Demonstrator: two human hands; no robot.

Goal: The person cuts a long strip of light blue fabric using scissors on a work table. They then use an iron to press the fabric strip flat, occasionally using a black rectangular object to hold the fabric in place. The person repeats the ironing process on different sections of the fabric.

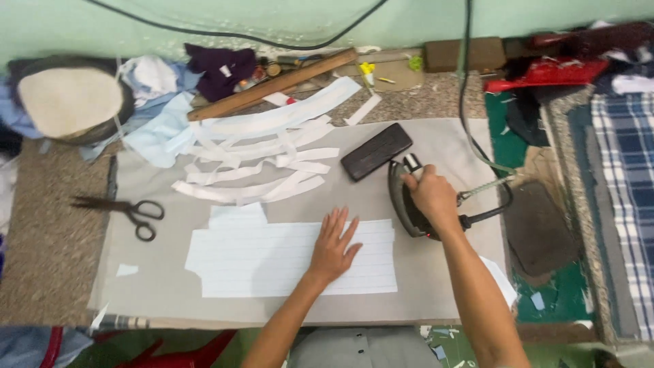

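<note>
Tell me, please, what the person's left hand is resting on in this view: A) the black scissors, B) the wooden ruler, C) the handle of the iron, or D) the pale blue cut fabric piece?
D: the left hand lies flat, fingers spread, on the pale blue fabric piece, while the right hand grips the iron and the scissors lie apart to the left.

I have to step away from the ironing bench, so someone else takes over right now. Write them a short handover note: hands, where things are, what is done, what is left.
Left hand: flat, fingers spread, pressing on the pale striped fabric on the grey pad.
Right hand: gripping the iron, which sits at the fabric's top right corner.
Nearby: black block behind the iron, white strips further back, scissors to the left.
Done: fabric laid out flat.
Left: how much is pressed cannot be told; the iron is only at the right edge.
</note>
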